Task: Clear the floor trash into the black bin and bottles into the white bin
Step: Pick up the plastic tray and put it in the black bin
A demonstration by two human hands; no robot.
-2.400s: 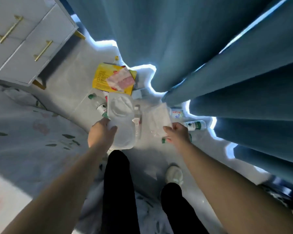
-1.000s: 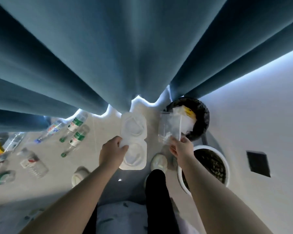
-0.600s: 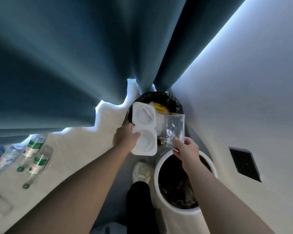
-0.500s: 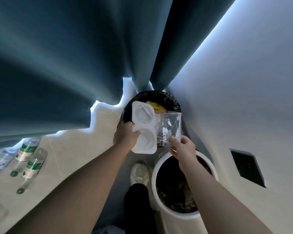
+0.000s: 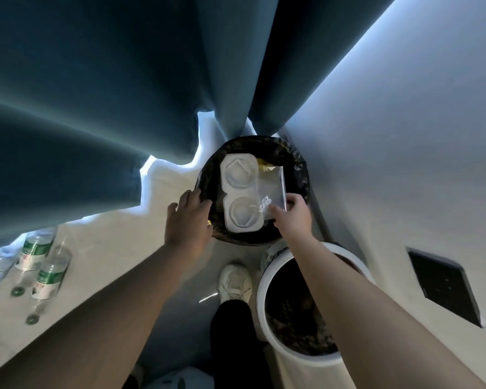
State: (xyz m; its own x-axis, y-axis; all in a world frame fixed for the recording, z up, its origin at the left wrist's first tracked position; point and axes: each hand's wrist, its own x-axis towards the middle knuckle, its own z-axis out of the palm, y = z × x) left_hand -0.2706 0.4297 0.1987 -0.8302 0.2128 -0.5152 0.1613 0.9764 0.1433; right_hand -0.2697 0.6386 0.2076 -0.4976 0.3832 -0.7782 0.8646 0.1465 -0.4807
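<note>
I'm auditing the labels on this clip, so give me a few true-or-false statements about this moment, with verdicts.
1. The white two-cup plastic tray is over the opening of the round black bin. True.
2. The left hand grips the tray. False: its fingers are spread and hold nothing.
3. The right hand pinches a clear plastic bag. True.
4. The green-labelled clear bottles are in the round white bin. False: they lie on the floor.

A room in a home — heavy blue curtains fall to a pale, glossy floor beside a plain white wall with a dark recessed plate, and a small black bin and white bin stand in the corner.
</note>
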